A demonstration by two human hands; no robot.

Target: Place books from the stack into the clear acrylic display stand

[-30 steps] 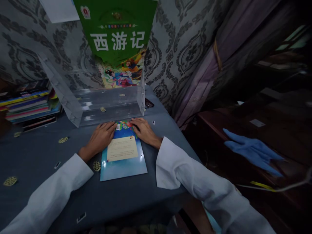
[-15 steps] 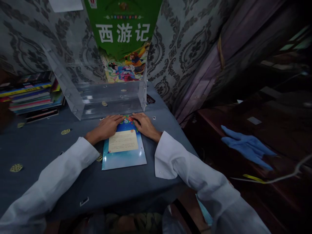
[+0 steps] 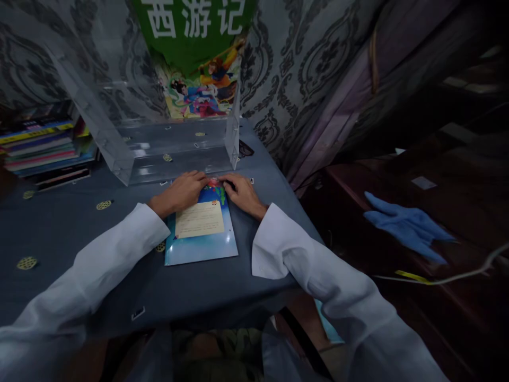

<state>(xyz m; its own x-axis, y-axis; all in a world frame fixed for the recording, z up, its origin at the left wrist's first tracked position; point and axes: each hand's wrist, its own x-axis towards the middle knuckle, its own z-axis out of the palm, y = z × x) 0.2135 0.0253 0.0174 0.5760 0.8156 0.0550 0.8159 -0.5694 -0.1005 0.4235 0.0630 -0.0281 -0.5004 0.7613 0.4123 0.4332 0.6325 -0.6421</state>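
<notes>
A thin book (image 3: 201,248) with a glossy blue cover and a cream text panel lies flat on the table, its far end partly covered by my hands. My left hand (image 3: 183,192) lies across its far left corner, the fingers together and bent over the top edge. At the far right corner is my right hand (image 3: 243,193), curled, with thumb and forefinger close together at the book's edge. The fingertips of both hands nearly meet over the red and green pattern there. What exactly lies under the fingertips is hard to make out.
A clear plastic rack (image 3: 178,167) stands just beyond my hands, with a green picture book (image 3: 199,69) upright in it. Stacked books (image 3: 43,143) are at the left, dark glasses (image 3: 245,148) at the back right. A blue glove (image 3: 405,225) lies on a dark red surface (image 3: 345,185).
My view has tipped slightly downward. My left hand has slid a little right along the book's far edge, and my right fingers have bent more. The book stays flat.
</notes>
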